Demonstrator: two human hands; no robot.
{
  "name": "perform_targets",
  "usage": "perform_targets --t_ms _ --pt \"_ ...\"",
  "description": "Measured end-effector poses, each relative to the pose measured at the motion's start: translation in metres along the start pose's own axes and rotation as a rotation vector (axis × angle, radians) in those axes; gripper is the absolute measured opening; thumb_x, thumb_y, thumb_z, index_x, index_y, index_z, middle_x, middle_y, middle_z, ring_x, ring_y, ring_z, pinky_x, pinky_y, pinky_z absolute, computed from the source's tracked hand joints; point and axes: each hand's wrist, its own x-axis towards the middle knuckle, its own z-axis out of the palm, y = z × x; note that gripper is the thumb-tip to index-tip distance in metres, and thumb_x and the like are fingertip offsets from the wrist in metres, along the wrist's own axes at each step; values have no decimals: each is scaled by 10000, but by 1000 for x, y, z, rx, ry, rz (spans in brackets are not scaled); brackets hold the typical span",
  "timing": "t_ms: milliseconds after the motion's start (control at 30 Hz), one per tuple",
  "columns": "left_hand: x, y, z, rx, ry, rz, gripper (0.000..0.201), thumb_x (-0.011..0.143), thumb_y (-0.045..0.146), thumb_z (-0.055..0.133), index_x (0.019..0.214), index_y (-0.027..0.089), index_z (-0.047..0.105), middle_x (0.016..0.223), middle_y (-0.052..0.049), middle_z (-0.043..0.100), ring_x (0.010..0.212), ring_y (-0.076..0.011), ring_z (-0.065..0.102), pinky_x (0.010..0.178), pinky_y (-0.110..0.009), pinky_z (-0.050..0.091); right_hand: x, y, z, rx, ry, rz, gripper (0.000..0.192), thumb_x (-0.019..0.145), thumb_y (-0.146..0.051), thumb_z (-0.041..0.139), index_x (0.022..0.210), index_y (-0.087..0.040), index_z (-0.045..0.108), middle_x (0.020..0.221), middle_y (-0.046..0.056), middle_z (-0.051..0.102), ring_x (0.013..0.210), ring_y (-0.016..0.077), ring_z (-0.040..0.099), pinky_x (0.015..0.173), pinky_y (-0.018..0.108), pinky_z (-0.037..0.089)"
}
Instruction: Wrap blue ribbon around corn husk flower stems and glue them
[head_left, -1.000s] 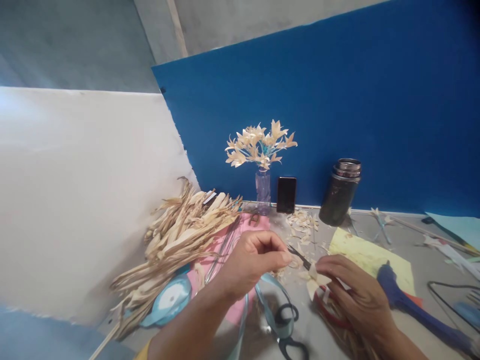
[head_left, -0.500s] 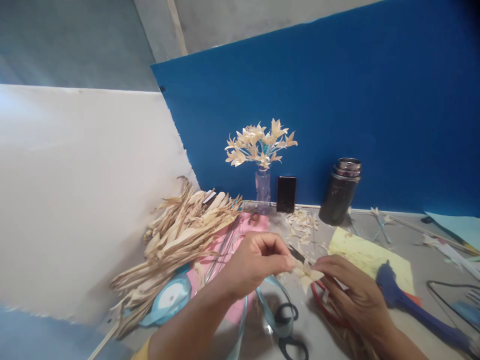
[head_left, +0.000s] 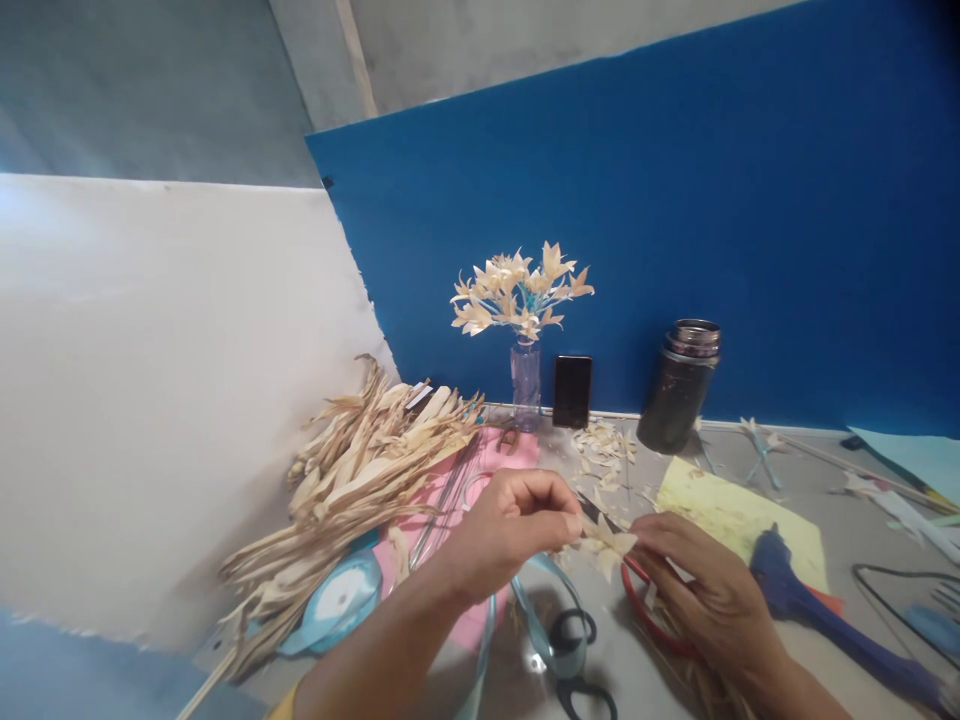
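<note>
My left hand point(head_left: 506, 530) pinches the left side of a small cream husk flower point(head_left: 606, 545) between thumb and forefinger. My right hand point(head_left: 701, 585) holds the same flower from the right with its fingertips. A thin dark blade or stem point(head_left: 596, 512) pokes up behind the flower. Red-handled scissors point(head_left: 649, 615) lie partly under my right hand. A pale blue ribbon strip point(head_left: 541, 620) hangs below my left hand over black scissors point(head_left: 574, 655).
A heap of dried husks point(head_left: 360, 470) lies at left beside a blue ribbon spool point(head_left: 337, 600) and pink paper point(head_left: 480, 460). At the back stand a vase of husk flowers point(head_left: 525, 330), a phone point(head_left: 572, 390) and a dark flask point(head_left: 679, 385). A blue glue gun point(head_left: 817, 610) lies on the right.
Both hands brought the husk flower up and slightly left, closer together; the flower now sits level between the fingertips instead of drooping below my right fingers.
</note>
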Motion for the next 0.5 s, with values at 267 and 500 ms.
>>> perform_targets --t_ms 267,500 --pt "0 -10 1 -143 58 34 129 715 254 673 756 134 695 651 -13 599 603 -109 498 596 -236 370 5 -5 -2 -6 51 -22 128 903 -166 613 855 -224 717 776 60 746 705 187 722 631 229 575" --pt "3 -42 26 -298 174 43 229 628 148 758 839 158 669 781 -8 623 715 -118 535 664 -230 396 1 -1 2 2 53 6 106 875 -145 652 860 -224 720 767 43 735 716 181 714 657 240 571"
